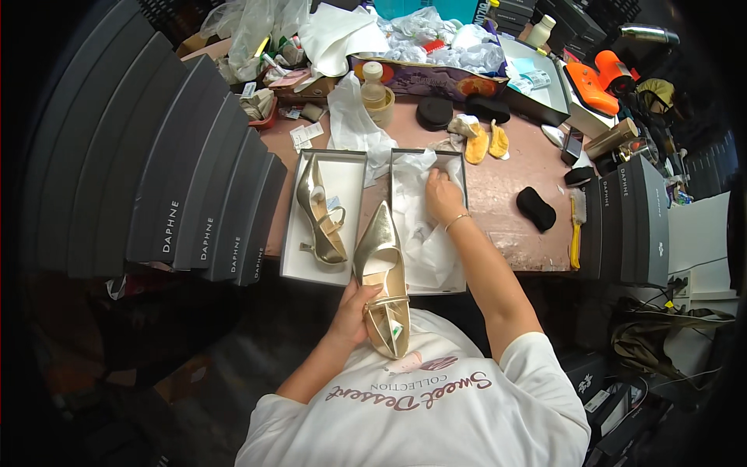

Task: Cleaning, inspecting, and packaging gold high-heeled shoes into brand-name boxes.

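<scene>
A gold pointed-toe shoe (379, 241) with a thin strap is held near my body by my left hand (354, 313), its fingers wrapped round the shoe's side. Its twin, another gold shoe (317, 214) with a low heel, lies on its side in the left half of a shoebox (292, 261). White tissue paper (416, 222) fills the right box part (462, 274). My right hand (443, 194) reaches into that part's upper end, fingers curled down at the tissue; whether they pinch it is hard to see.
Stacks of dark shoeboxes rise at the left (179, 171) and right (634, 218). Beyond the boxes stand a bottle (373, 86) and a carton (436, 78) of crumpled paper. A black sponge-like pad (535, 208) and a yellow-handled brush (576, 233) lie on the table (498, 187).
</scene>
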`<move>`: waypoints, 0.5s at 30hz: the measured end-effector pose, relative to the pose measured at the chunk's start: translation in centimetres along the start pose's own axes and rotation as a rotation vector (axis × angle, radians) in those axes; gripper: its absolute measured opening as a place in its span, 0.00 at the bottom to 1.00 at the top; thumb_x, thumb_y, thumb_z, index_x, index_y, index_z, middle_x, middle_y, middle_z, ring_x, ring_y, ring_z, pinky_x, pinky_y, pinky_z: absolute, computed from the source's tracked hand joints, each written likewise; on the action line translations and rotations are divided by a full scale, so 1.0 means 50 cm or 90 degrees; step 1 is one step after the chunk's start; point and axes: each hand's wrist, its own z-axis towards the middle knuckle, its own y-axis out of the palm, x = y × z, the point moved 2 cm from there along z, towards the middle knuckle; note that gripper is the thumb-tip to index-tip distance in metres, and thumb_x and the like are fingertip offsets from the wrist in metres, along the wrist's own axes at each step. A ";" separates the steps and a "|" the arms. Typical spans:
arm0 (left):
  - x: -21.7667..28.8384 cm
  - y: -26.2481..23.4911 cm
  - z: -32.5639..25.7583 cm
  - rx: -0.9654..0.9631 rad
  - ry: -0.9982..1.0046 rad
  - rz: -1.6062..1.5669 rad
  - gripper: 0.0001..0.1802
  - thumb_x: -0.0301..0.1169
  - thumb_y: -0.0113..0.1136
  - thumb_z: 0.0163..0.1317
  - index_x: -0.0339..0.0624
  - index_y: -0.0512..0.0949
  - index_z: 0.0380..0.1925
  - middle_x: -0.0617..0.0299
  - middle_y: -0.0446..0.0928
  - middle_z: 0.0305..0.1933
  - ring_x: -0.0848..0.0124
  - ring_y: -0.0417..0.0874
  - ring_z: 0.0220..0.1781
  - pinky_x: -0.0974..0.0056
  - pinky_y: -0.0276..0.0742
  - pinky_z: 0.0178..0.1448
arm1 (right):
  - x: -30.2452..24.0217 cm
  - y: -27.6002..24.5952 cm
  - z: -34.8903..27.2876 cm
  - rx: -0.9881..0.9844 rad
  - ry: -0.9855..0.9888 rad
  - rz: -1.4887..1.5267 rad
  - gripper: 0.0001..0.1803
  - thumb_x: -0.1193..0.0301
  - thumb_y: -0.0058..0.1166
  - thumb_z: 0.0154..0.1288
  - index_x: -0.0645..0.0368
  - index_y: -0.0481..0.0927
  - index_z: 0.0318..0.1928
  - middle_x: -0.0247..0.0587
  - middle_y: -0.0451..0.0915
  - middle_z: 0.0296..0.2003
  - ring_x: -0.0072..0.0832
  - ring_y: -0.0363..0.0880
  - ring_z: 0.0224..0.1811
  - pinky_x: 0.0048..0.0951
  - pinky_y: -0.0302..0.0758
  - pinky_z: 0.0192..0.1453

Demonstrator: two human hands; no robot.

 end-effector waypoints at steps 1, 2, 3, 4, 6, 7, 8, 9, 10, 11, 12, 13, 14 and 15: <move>0.004 0.001 0.001 -0.001 0.013 0.005 0.34 0.34 0.55 0.59 0.34 0.59 0.64 0.39 0.72 0.55 0.52 0.79 0.54 0.52 0.80 0.56 | 0.003 0.022 0.015 -0.007 0.005 -0.028 0.11 0.74 0.53 0.57 0.65 0.73 0.40 0.57 0.78 0.38 0.48 0.82 0.32 0.43 0.80 0.38; 0.004 -0.004 0.004 -0.001 0.024 0.011 0.33 0.34 0.54 0.59 0.34 0.59 0.64 0.40 0.73 0.54 0.52 0.79 0.54 0.51 0.80 0.56 | 0.013 0.040 0.030 -0.013 0.011 -0.056 0.09 0.73 0.53 0.58 0.65 0.73 0.38 0.57 0.77 0.38 0.48 0.82 0.32 0.43 0.80 0.38; 0.001 -0.010 0.008 0.006 0.022 -0.002 0.33 0.34 0.54 0.59 0.34 0.59 0.64 0.40 0.73 0.54 0.52 0.79 0.54 0.51 0.80 0.56 | 0.021 0.037 0.039 -0.013 -0.020 -0.024 0.09 0.72 0.53 0.58 0.65 0.74 0.38 0.56 0.78 0.38 0.48 0.82 0.32 0.43 0.80 0.38; 0.002 -0.015 0.008 0.014 0.023 -0.016 0.33 0.34 0.54 0.60 0.34 0.59 0.64 0.40 0.73 0.53 0.52 0.79 0.54 0.52 0.80 0.56 | 0.024 0.009 0.045 -0.014 -0.054 0.008 0.10 0.72 0.52 0.59 0.65 0.75 0.38 0.55 0.78 0.38 0.48 0.82 0.32 0.42 0.80 0.37; -0.002 -0.031 0.012 0.016 0.020 -0.037 0.32 0.38 0.53 0.63 0.34 0.61 0.63 0.40 0.74 0.53 0.54 0.80 0.53 0.53 0.79 0.56 | 0.003 -0.086 0.032 0.074 -0.138 0.095 0.10 0.71 0.53 0.60 0.65 0.77 0.40 0.53 0.79 0.37 0.47 0.81 0.31 0.41 0.79 0.36; -0.009 -0.044 0.014 0.014 0.004 -0.067 0.32 0.41 0.53 0.64 0.34 0.62 0.63 0.41 0.74 0.53 0.55 0.80 0.53 0.53 0.79 0.57 | -0.021 -0.164 -0.011 0.156 -0.190 0.154 0.10 0.72 0.54 0.60 0.64 0.78 0.41 0.53 0.79 0.35 0.47 0.81 0.30 0.40 0.79 0.35; -0.014 -0.051 0.021 0.004 -0.021 -0.094 0.32 0.43 0.53 0.65 0.34 0.63 0.62 0.41 0.74 0.53 0.55 0.80 0.53 0.54 0.79 0.57 | -0.018 -0.211 -0.051 0.125 -0.190 0.283 0.12 0.73 0.55 0.60 0.63 0.77 0.44 0.52 0.79 0.35 0.46 0.80 0.29 0.39 0.78 0.34; -0.015 -0.053 0.029 -0.007 -0.043 -0.120 0.32 0.46 0.52 0.65 0.34 0.64 0.62 0.41 0.75 0.54 0.56 0.80 0.53 0.54 0.79 0.57 | -0.016 -0.251 -0.089 0.095 -0.189 0.412 0.14 0.74 0.57 0.60 0.62 0.77 0.47 0.51 0.79 0.35 0.45 0.79 0.29 0.38 0.77 0.34; -0.010 -0.044 0.025 -0.010 -0.014 -0.112 0.33 0.51 0.51 0.67 0.34 0.66 0.61 0.45 0.75 0.55 0.58 0.80 0.53 0.54 0.79 0.56 | -0.033 -0.285 -0.132 -0.163 -0.089 0.641 0.17 0.74 0.58 0.60 0.62 0.75 0.50 0.52 0.79 0.36 0.44 0.79 0.30 0.37 0.76 0.35; -0.014 -0.049 0.021 -0.004 -0.013 -0.119 0.33 0.51 0.50 0.67 0.35 0.66 0.61 0.46 0.76 0.55 0.58 0.80 0.53 0.54 0.79 0.56 | -0.053 -0.301 -0.178 -0.432 0.028 0.851 0.19 0.75 0.58 0.60 0.61 0.73 0.53 0.52 0.78 0.38 0.43 0.78 0.31 0.35 0.76 0.36; -0.019 -0.052 0.023 -0.004 -0.020 -0.119 0.33 0.51 0.50 0.67 0.35 0.66 0.61 0.47 0.76 0.55 0.59 0.80 0.53 0.54 0.79 0.56 | -0.074 -0.293 -0.208 -0.494 -0.008 0.846 0.22 0.74 0.58 0.62 0.61 0.70 0.57 0.52 0.78 0.40 0.42 0.78 0.33 0.35 0.75 0.37; -0.024 -0.050 0.025 -0.007 -0.030 -0.119 0.33 0.51 0.50 0.67 0.36 0.66 0.61 0.48 0.76 0.55 0.60 0.80 0.53 0.54 0.79 0.55 | -0.102 -0.283 -0.234 -0.553 -0.041 0.839 0.25 0.74 0.57 0.63 0.60 0.68 0.61 0.52 0.77 0.41 0.42 0.78 0.34 0.34 0.75 0.38; -0.022 -0.034 0.023 -0.010 -0.014 -0.125 0.28 0.44 0.51 0.68 0.39 0.65 0.62 0.53 0.75 0.54 0.62 0.80 0.54 0.56 0.80 0.55 | -0.125 -0.278 -0.252 -0.390 -0.087 0.727 0.27 0.74 0.57 0.63 0.57 0.67 0.62 0.52 0.77 0.42 0.41 0.79 0.37 0.34 0.75 0.40; -0.017 -0.022 0.020 0.019 -0.007 -0.102 0.27 0.42 0.52 0.68 0.40 0.65 0.62 0.54 0.75 0.54 0.63 0.79 0.54 0.56 0.81 0.55 | -0.144 -0.271 -0.267 -0.235 -0.131 0.610 0.29 0.74 0.56 0.63 0.55 0.66 0.64 0.52 0.78 0.44 0.40 0.79 0.40 0.33 0.75 0.41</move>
